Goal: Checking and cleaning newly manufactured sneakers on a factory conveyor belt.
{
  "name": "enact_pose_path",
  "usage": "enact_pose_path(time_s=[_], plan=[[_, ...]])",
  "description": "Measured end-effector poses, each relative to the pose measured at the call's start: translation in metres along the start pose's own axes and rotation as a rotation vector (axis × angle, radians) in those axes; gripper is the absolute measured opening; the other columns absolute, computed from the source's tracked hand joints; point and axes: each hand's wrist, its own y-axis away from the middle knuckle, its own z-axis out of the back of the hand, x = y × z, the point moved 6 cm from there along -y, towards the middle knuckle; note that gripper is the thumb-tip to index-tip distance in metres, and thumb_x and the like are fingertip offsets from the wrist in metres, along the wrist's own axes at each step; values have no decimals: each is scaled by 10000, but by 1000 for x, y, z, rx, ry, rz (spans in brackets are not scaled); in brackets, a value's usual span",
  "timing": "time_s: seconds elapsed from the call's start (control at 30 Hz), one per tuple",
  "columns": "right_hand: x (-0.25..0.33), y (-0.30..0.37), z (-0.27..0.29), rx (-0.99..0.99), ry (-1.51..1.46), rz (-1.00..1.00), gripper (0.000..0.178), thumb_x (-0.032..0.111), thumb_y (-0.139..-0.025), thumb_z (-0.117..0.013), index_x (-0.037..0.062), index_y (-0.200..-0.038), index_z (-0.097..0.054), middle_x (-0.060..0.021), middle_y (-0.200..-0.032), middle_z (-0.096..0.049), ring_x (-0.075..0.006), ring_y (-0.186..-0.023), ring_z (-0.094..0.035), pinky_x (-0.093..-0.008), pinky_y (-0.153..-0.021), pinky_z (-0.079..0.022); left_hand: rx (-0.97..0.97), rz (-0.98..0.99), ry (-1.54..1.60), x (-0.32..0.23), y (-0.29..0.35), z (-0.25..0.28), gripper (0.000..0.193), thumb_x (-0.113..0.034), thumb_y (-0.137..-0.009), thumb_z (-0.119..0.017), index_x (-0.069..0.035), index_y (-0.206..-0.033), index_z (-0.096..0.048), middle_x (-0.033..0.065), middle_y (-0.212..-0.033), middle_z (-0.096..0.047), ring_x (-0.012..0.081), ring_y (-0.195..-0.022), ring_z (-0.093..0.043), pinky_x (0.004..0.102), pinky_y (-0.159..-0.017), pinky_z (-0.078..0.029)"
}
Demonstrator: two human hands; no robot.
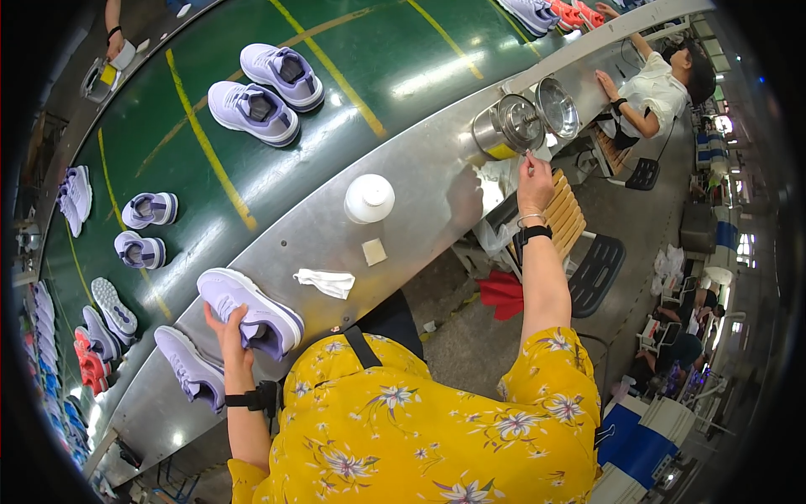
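My left hand [232, 333] grips a lavender sneaker [239, 298] by its side at the metal ledge. Its mate, another lavender sneaker [186, 361], lies just left of that hand. Off to the right, my right hand [536, 185] is stretched out with its fingers pinched together; what they hold, if anything, is too small to make out. Just beyond those fingertips stands a round metal pot [495, 133] with a yellow label, its shiny lid [557, 107] tipped open beside it. Between my hands, a white folded cloth [327, 282] lies on the ledge.
A white plastic bottle [368, 199] and a small cream square pad [374, 252] are on the metal ledge [428, 202]. Pairs of lavender sneakers [253, 111] sit on the green belt [353, 42]. A slatted wooden stool [562, 214] stands right; a co-worker [659, 92] is farther along.
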Motion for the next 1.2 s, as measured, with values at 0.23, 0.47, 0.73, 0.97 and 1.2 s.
enact_pose_path(time_s=[0.23, 0.47, 0.73, 0.97, 1.2], plan=[[75, 100, 10, 207, -293, -18, 118, 86, -874, -691, 68, -987, -724, -77, -861, -664, -184, -618, -605, -325, -604, -509, 52, 16, -14, 6, -7, -4, 1066, -79, -767, -771, -184, -1579, -88, 194, -1332, -474, 315, -1155, -553, 426, -953, -493], [214, 187, 17, 568, -615, 113, 158, 70, -821, -726, 88, -977, -720, -89, -961, -680, -274, -827, -664, -368, -728, -553, 90, 6, 37, 9, -8, -3, 1050, -76, -777, -764, -210, -1568, -86, 190, -1324, -479, 306, -1143, -565, 427, -938, -508], [335, 222, 18, 565, -668, 344, 253, 176, -802, -770, 96, -1032, -703, -84, -1004, -655, -295, -980, -582, -408, -870, -478, 164, -31, 121, 12, -7, 1, 1081, -72, -754, -784, -198, -1558, -72, 203, -1326, -469, 313, -1159, -565, 437, -942, -518], [344, 254, -20, 622, -649, 386, 213, 139, -811, -753, 84, -1012, -711, -61, -996, -654, -289, -973, -579, -406, -872, -463, 209, -43, 145, 12, -9, 4, 1078, -57, -765, -765, -211, -1563, -57, 210, -1335, -467, 316, -1154, -573, 437, -942, -526], [324, 168, 50, 315, -707, 216, 172, 55, -772, -789, 106, -929, -741, -67, -918, -651, -276, -908, -605, -383, -800, -506, 230, -62, 189, 13, -7, 9, 1066, -33, -766, -756, -215, -1558, -66, 212, -1327, -469, 322, -1130, -590, 444, -913, -544]])
